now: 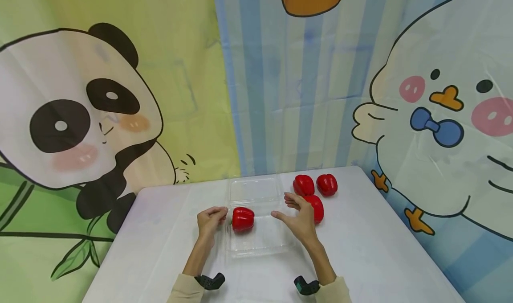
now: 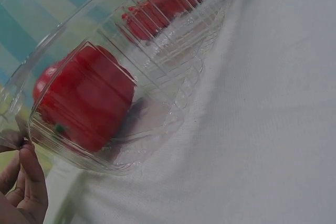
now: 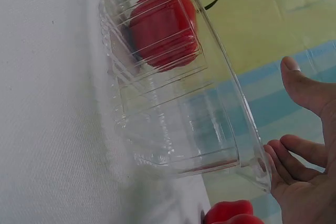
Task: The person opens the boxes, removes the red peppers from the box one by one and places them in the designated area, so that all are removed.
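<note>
A clear plastic clamshell container (image 1: 260,245) lies with its lid (image 1: 256,190) folded back, away from me. In its left half sits one red bell pepper (image 1: 242,219), seen through the ribbed wall in both wrist views. My left hand (image 1: 211,223) pinches the container's left rim between thumb and fingertips, as the left wrist view shows this hand (image 2: 23,190). Over the container's right side my right hand (image 1: 300,218) is spread, thumb apart from the fingers and nothing between them. In the right wrist view, this hand (image 3: 310,166) is beside the container's rim, its fingers partly behind the clear plastic.
Three more red bell peppers are on the white table (image 1: 372,249): one bell pepper (image 1: 316,208) partly behind my right hand, another bell pepper (image 1: 303,185) behind it, and a third bell pepper (image 1: 327,185) farther right. A cartoon-printed curtain (image 1: 272,93) hangs behind the table.
</note>
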Demonstrator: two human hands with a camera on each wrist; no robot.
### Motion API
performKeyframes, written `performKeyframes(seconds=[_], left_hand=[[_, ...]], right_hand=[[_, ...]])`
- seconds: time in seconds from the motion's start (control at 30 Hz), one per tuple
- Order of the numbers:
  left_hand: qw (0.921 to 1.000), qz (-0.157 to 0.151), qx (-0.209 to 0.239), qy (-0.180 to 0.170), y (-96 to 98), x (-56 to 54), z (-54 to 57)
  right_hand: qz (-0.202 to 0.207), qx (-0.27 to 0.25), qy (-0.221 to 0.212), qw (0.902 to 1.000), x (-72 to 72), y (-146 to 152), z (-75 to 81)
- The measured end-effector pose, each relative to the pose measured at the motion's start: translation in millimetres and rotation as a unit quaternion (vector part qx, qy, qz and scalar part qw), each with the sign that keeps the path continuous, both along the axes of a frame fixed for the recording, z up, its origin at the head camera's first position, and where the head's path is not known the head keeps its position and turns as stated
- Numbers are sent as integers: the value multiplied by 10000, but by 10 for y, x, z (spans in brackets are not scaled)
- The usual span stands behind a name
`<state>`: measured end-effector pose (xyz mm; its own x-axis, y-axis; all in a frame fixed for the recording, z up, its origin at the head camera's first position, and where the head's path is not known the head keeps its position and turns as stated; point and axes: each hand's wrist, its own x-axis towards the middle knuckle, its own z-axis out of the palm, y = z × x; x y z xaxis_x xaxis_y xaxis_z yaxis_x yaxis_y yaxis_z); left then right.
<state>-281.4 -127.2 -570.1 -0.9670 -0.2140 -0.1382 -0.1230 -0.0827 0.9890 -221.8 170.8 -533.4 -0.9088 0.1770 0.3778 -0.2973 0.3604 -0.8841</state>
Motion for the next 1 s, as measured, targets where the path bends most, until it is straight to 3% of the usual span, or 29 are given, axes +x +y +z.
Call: performKeyframes(seconds=[0.57,0.73,1.0], left_hand=[[10000,15,-15,17,5,10,7],[10000,13,-30,36,2,10,22],[9999,83,-93,57,23,19,53]], right_hand=[[1092,37,-312,9935,-54,-167,-19],[1238,201,-262,9918,-86,-186,-31],[1441,182,-544,9879,-97,-216,-6]])
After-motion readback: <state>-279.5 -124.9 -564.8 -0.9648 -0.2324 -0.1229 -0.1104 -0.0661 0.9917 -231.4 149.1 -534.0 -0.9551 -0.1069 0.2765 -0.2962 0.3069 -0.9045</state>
